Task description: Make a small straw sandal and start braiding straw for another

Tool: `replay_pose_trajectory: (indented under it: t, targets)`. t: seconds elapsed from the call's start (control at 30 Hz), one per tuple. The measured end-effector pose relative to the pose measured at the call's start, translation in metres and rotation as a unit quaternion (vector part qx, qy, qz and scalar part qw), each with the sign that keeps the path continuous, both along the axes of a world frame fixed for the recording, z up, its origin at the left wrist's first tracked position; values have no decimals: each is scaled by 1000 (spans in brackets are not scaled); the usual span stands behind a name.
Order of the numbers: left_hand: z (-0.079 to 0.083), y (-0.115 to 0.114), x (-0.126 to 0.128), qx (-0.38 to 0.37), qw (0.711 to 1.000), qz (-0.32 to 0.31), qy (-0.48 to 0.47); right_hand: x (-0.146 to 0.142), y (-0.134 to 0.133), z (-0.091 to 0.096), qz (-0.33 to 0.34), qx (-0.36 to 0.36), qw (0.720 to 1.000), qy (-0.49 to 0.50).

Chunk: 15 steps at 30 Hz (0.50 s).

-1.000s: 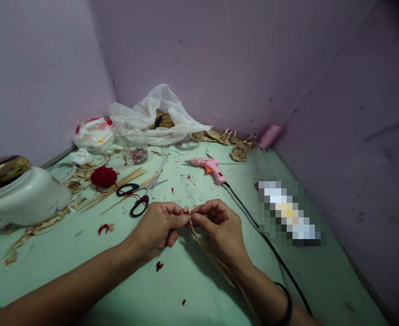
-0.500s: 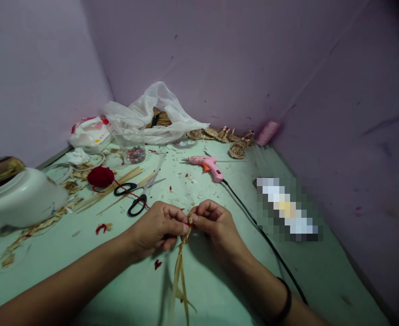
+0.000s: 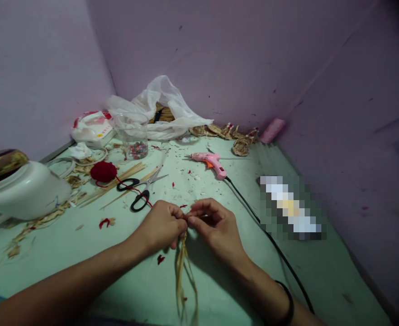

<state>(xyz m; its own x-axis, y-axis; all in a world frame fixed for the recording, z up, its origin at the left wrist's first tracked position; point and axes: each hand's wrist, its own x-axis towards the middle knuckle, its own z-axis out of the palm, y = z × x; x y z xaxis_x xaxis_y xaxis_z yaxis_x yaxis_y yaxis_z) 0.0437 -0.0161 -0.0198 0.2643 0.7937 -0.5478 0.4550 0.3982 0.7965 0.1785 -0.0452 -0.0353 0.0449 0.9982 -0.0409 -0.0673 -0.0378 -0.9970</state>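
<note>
Room: a corner with purple-grey walls (image 3: 186, 54) above a pale green counter (image 3: 84, 240), littered with scraps.

Item 1. Straw strips (image 3: 181, 265), narrow and pale, twisted or plaited close below the fingers, loose farther down. Location: middle front of the counter, upper end at the meeting fingertips, tails hanging toward the wearer. Long axis: roughly fore-and-aft, crossing the line between the hands nearly square.

Item 2. Left hand (image 3: 163, 224). Closed, gripping the straw strips near their upper end; the strips emerge directly beneath its fingers. Of the pair, the nearer to the strips.

Item 3. Right hand (image 3: 216, 226). Fingers curled, thumb and forefinger meeting the left fingertips from the right; the strips' tails lie to its left. Whether it pinches the straw or a thread cannot be told.

Item 4. Red yarn ball (image 3: 103, 174), beyond and left of the left hand; its strand crosses the handles of the scissors and reaches that hand, then is hidden.

Item 5. Scissors (image 3: 141, 188), black-handled, parted, lying beyond the left hand, points away to the right.

Item 6. Glue gun (image 3: 210, 163), pink, on its side beyond both hands, nozzle to the left, black cord (image 3: 250, 208) passing right of the right hand.
</note>
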Motion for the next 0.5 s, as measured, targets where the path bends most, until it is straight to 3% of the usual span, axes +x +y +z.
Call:
replay_pose_trajectory:
  t: [0.17,0.3,0.4,0.5]
  targets:
    - [-9,2,-1,-7,999,37,-28,-1,-2,-3,-57,-22,997,-39]
    - [-11,0,-2,-11,998,48,-35,-3,-6,-8,11,-42,993,-108]
    - [-6,0,-2,-20,999,23,-39,-4,-5,-11,46,-70,994,-77]
    - [2,3,-4,-15,999,-25,-20,-3,1,-10,16,-121,993,1]
